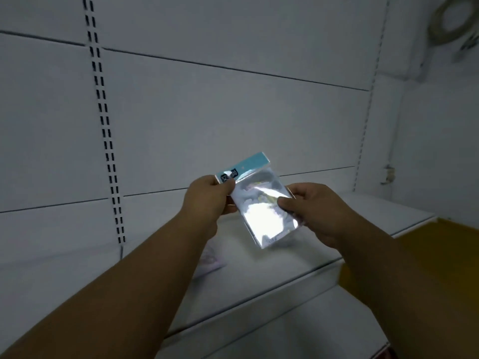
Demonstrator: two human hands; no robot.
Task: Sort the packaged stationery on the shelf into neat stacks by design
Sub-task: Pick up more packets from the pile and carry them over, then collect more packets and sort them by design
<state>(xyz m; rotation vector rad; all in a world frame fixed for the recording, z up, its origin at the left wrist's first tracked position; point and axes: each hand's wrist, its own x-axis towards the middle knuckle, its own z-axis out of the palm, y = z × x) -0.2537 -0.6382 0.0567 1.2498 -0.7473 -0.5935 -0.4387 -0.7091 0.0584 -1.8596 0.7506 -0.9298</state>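
Pinching a glossy packet (261, 203) between both hands, a person holds it up over a white shelf (259, 270) while sorting packaged stationery by design. The left hand (207, 200) is closed on the upper left corner, thumb pressed at the teal header card (243, 165); the right hand (316, 211) is closed on the right edge, thumb laid across the clear film. The packet hangs tilted in the air, touching nothing but the fingers, and glare off the wrapper washes out most of the printed design inside.

It looks light and thin, likely to flex and slide under the fingers because of the slick film, so the stiffer header strip and the edges seem the safest places to hold. Below the left forearm, another packet (211, 259) with pale pink markings lies flat on the shelf, blurred and partly hidden. A slotted upright (103, 120) runs down the bare back panel at left; a yellow surface (414, 244) shows at right.
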